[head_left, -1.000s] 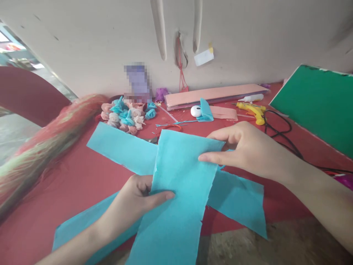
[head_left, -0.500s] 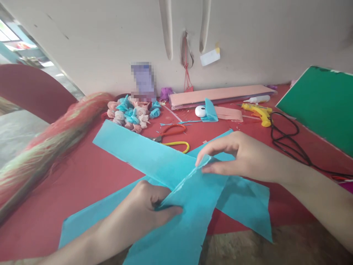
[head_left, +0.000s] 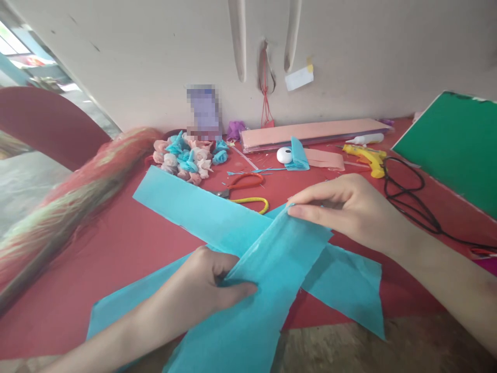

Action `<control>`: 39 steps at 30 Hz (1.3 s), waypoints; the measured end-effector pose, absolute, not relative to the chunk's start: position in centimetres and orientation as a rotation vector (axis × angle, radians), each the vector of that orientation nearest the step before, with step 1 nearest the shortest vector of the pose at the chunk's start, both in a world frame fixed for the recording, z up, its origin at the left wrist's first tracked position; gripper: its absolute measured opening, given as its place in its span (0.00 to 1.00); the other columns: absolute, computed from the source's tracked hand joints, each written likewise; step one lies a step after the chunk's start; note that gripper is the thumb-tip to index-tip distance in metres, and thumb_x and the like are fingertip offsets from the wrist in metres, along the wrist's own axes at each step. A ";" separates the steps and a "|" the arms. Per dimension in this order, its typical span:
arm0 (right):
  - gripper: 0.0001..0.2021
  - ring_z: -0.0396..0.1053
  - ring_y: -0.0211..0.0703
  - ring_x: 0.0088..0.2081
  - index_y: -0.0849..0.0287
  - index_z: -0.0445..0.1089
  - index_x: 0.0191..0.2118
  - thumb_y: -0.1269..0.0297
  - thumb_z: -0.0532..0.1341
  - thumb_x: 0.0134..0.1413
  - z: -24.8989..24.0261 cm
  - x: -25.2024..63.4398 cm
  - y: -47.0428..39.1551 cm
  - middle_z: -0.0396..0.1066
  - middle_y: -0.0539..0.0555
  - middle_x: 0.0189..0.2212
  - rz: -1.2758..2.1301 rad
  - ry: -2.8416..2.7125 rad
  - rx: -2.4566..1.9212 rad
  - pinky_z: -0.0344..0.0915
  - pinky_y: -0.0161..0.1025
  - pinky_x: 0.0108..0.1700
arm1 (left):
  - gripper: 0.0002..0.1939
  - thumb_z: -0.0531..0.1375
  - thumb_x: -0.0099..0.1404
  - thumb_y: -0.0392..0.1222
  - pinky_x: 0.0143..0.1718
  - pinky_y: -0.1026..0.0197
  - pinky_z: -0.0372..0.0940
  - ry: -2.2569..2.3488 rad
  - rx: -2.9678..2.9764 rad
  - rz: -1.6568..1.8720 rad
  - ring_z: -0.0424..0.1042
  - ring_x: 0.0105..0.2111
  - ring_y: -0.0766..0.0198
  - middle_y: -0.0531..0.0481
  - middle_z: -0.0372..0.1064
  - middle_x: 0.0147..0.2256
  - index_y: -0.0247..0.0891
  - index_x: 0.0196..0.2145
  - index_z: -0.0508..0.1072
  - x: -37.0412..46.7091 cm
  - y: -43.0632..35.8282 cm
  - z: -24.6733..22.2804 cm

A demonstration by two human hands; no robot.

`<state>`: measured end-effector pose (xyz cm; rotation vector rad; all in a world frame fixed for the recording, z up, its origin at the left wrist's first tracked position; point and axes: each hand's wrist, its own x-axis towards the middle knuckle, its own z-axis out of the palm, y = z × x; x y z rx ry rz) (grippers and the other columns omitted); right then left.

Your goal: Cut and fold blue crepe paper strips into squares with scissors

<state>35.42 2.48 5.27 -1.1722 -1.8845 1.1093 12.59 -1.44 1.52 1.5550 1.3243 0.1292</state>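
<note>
A wide strip of blue crepe paper (head_left: 267,290) slants up across the middle, its upper left edge folded narrowly over. My left hand (head_left: 217,282) is closed on that edge lower down, thumb on top and fingers behind. At the strip's upper corner my right hand (head_left: 334,207) pinches the edge between thumb and fingertips. Beneath lie more blue strips, one reaching up left (head_left: 194,207) and another sticking out on the right (head_left: 349,285). Scissors (head_left: 248,191) with one red and one yellow handle lie just beyond, partly covered by paper.
Crepe paper flowers (head_left: 190,158) are heaped at the back left, beside a blurred upright phone-like object (head_left: 204,111). A yellow glue gun (head_left: 365,158) with a black cord (head_left: 411,202) and a green board (head_left: 454,150) are right. A fringed roll (head_left: 85,202) lies left.
My right hand has moved slightly up and right, pulling the edge straighter and tauter. My left hand keeps its hold in nearly the same place.
</note>
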 end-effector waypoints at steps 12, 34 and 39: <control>0.06 0.70 0.43 0.35 0.54 0.76 0.28 0.59 0.65 0.47 2.7 40.7 8.3 0.75 0.50 0.29 0.685 -1.549 -1.328 0.64 0.40 0.39 | 0.05 0.64 0.49 0.43 0.28 0.66 0.67 1.220 1.451 0.274 0.73 0.28 0.59 0.55 0.74 0.24 0.39 0.24 0.78 11.4 0.7 1.1; 0.05 0.63 0.39 0.28 0.60 0.73 0.25 0.64 0.66 0.42 2.3 41.2 9.3 0.70 0.54 0.26 0.444 -1.164 -1.372 0.59 0.40 0.33 | 0.13 0.67 0.52 0.38 0.23 0.73 0.62 1.273 1.197 1.229 0.66 0.19 0.74 0.60 0.69 0.18 0.37 0.25 0.64 10.8 2.0 -0.6; 0.04 0.61 0.38 0.27 0.60 0.73 0.24 0.66 0.66 0.42 2.4 40.7 9.1 0.69 0.53 0.25 0.461 -1.131 -1.369 0.58 0.40 0.32 | 0.05 0.67 0.51 0.40 0.30 0.69 0.69 1.406 1.255 1.304 0.73 0.26 0.68 0.54 0.76 0.26 0.38 0.26 0.76 10.5 2.0 -0.7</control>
